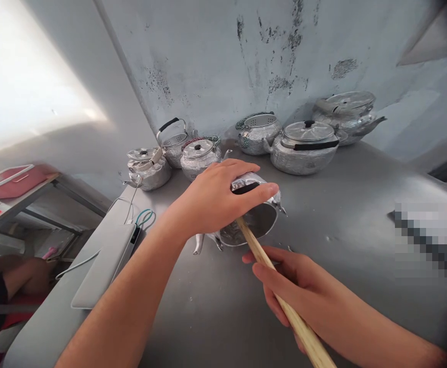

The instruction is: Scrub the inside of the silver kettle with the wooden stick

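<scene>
Kettle, round-mouthed silvery metal; right hand grips pale wooden stick

Slim bare L hand, long straight thumb, atop silver, round-mouthed metal kettle; bare L forearm, nr-left of kettle, narrows twd wrist. Slim-fingered bare R hand, nr-right of kettle, w/ bare R forearm farther right.

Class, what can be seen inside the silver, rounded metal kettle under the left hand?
Inside the silver, rounded metal kettle, a bare-looking grey inner wall shows. Whatever lies behind the long, pale wooden stick and the left hand cannot be seen.
</scene>
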A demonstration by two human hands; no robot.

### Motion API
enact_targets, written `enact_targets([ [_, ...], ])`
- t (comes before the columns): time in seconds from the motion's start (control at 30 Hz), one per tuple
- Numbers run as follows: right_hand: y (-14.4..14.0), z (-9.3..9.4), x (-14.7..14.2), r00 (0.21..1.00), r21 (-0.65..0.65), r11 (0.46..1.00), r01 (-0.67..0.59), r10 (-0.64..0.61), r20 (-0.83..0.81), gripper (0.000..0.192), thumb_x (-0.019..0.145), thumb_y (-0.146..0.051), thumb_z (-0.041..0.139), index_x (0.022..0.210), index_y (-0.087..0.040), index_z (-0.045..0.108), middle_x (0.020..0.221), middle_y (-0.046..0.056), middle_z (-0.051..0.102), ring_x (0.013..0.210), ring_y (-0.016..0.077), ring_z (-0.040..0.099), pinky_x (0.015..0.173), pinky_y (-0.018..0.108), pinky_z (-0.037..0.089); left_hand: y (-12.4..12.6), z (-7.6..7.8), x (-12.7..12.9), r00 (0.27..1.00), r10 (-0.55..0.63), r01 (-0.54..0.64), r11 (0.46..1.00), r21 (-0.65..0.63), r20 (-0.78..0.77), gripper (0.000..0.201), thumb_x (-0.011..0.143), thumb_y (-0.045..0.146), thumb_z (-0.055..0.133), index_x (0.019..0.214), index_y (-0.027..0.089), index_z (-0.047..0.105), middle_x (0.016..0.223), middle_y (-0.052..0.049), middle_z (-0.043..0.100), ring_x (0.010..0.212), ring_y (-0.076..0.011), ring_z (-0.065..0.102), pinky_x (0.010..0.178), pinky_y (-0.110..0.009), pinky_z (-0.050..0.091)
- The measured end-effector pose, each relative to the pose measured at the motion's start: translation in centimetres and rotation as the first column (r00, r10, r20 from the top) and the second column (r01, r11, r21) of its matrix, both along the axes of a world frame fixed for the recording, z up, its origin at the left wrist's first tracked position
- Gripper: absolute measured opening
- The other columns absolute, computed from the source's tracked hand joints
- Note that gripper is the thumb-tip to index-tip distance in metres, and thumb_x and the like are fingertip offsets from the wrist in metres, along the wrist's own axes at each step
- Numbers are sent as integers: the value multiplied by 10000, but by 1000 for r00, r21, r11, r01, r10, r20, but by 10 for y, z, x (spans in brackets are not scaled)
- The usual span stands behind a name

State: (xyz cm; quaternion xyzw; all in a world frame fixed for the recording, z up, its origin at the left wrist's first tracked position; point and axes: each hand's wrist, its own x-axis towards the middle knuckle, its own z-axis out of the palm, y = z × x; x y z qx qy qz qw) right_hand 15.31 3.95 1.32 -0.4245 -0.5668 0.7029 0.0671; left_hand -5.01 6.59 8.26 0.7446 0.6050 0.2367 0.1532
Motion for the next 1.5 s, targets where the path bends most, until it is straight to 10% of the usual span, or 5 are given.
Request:
enact_targets([
  [1.3,-4,-3,2,996,68,996,62,-57,-70,414,988,-607,532,1194,-249,553,570,-109,503,453,106,446,424,205,407,1,-2,0,1000,-13,12,1000,27,17,554,1001,653,579,1402,282,679,1516,1,623,1423,-269,539,1191,-394,417],
  [1.5,-3,1,-1,999,95,995,28,-31,28,323,914,-558,583,965,-249,505,585,-96,501,452,96,441,436,214,407,6,-7,4,988,81,-106,976,190,134,425,925,649,700,1117,284,803,1350,-9,719,1188,-242,671,992,-356,522],
])
